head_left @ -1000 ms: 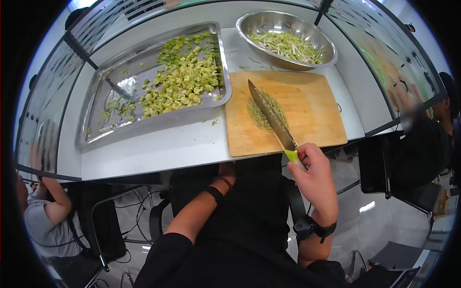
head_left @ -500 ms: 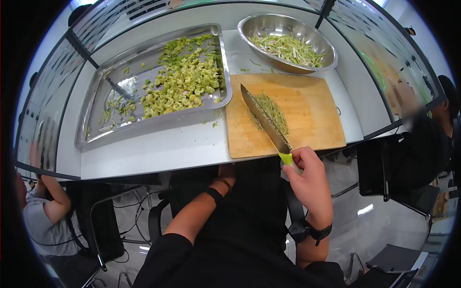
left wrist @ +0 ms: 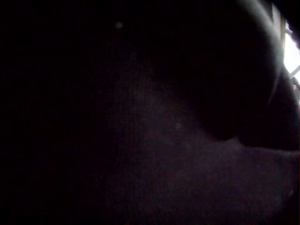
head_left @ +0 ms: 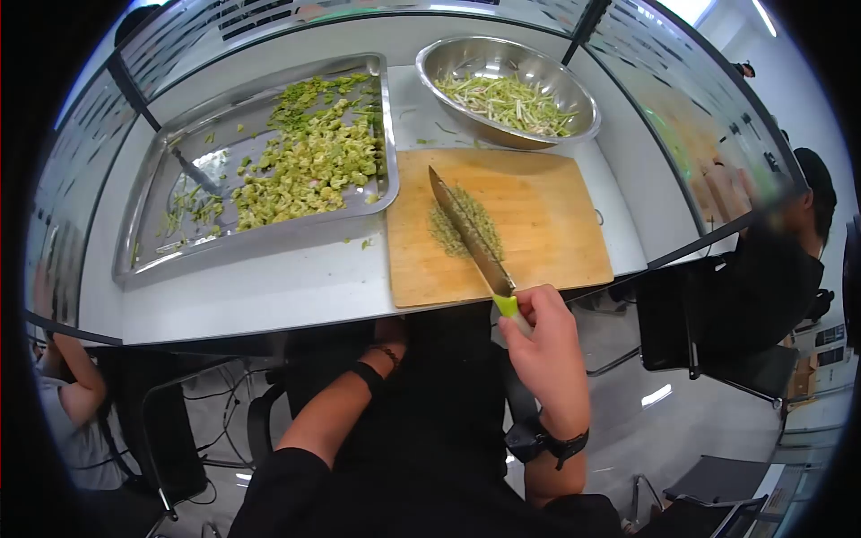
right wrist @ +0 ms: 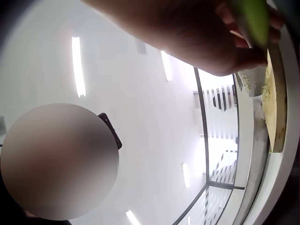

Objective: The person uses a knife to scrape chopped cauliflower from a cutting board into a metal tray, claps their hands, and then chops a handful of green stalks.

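Slightly rightward the knife [head_left: 471, 230] is shifted, so other mince [head_left: 447, 235] is apparently reached. Its handle [head_left: 508, 308] is gripped by the right hand [head_left: 549, 357], fingers curled; the left hand's [head_left: 391, 330] cannot be told.

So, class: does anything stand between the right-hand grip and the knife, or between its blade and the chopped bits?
Nothing visible does: the right-hand grip is curled round the handle of the knife, and the blade crosses the chopped bits on the cutting board, nothing seen between.

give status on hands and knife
Right hand grips knife. Knife across chopped greens on board. Left hand mostly hidden below table. No obstruction seen.
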`<act>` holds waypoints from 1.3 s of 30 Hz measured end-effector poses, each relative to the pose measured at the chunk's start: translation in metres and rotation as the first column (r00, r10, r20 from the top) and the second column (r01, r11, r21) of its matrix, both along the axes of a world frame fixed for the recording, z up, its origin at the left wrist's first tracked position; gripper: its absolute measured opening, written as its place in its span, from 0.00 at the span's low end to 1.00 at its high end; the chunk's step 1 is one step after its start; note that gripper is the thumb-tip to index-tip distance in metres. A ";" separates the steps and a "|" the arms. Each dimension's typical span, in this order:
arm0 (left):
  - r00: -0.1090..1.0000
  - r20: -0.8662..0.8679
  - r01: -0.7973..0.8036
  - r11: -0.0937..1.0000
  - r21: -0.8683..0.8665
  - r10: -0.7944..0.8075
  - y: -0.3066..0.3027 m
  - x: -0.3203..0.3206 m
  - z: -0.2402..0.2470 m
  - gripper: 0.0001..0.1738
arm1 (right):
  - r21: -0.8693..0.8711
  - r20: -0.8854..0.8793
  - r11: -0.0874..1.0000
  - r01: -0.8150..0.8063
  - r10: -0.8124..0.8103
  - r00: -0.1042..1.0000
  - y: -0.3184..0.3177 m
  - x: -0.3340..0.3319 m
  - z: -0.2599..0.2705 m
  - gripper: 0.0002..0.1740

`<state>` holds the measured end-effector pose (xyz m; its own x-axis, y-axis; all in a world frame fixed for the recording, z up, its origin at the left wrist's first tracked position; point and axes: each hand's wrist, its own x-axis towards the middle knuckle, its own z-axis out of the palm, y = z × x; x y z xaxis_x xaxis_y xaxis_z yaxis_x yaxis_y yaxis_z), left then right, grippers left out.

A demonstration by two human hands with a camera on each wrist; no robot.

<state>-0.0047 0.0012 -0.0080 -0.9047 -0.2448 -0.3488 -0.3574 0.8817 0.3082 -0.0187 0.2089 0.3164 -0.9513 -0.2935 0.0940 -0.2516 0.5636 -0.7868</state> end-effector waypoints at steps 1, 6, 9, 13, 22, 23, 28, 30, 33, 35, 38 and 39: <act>0.999 0.004 -0.041 0.998 0.056 0.041 0.000 0.001 0.003 0.19 | -0.027 -0.024 1.000 -0.016 0.015 1.000 0.000 -0.001 0.004 0.12; 0.989 -0.070 0.117 0.977 -0.177 -0.131 0.001 0.008 -0.020 0.18 | -0.045 -0.017 0.999 0.013 -0.014 1.000 -0.004 -0.002 -0.001 0.11; 0.978 0.014 0.208 0.956 -0.208 -0.210 -0.004 0.006 -0.008 0.15 | -0.054 -0.062 0.998 -0.009 0.005 0.998 -0.005 -0.003 -0.001 0.11; 0.941 -0.307 0.104 0.985 -0.137 -0.143 -0.007 0.013 -0.012 0.15 | 0.050 -0.038 0.999 -0.009 0.011 0.999 0.001 0.000 -0.001 0.11; 0.944 0.190 -0.078 0.378 0.923 -0.270 0.026 0.030 0.157 0.14 | -0.052 -0.028 0.999 0.008 -0.009 1.000 0.016 -0.005 0.007 0.13; 0.895 0.257 -0.157 0.281 0.947 -0.366 0.030 0.030 0.154 0.15 | -0.056 -0.022 0.998 0.010 -0.011 1.000 0.017 -0.005 0.007 0.13; 0.972 0.232 -0.230 -0.233 0.945 -0.020 0.029 -0.003 0.075 0.22 | -0.070 -0.049 0.997 0.031 -0.035 0.998 0.017 -0.003 0.012 0.13; 0.979 0.198 -0.189 -0.165 0.968 0.040 0.016 -0.030 0.075 0.24 | -0.119 -0.017 0.991 0.058 -0.060 0.998 0.016 0.002 0.017 0.13; 0.912 0.297 -0.353 -0.171 0.920 -0.284 0.029 -0.031 0.107 0.24 | -0.086 -0.010 0.996 0.017 -0.018 1.000 0.015 -0.002 0.016 0.14; 0.927 0.218 -0.240 -0.035 0.970 -0.304 0.036 -0.011 0.115 0.25 | -0.020 -0.015 0.999 -0.026 0.026 1.000 0.014 -0.001 0.012 0.14; 0.772 -0.573 0.157 0.791 0.592 0.275 0.026 -0.053 -0.028 0.23 | 0.042 -0.035 0.998 -0.043 0.044 0.998 0.012 0.000 0.011 0.14; 0.907 -0.288 0.163 0.376 0.912 0.306 0.021 -0.050 -0.003 0.23 | 0.036 -0.032 0.999 -0.029 0.030 0.999 0.011 0.001 0.013 0.15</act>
<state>-0.0546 0.0221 -0.0113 -0.9959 -0.0644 -0.0643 -0.0613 -0.0471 0.9970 -0.0174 0.2203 0.3291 -0.9388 -0.3249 0.1143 -0.2939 0.5826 -0.7577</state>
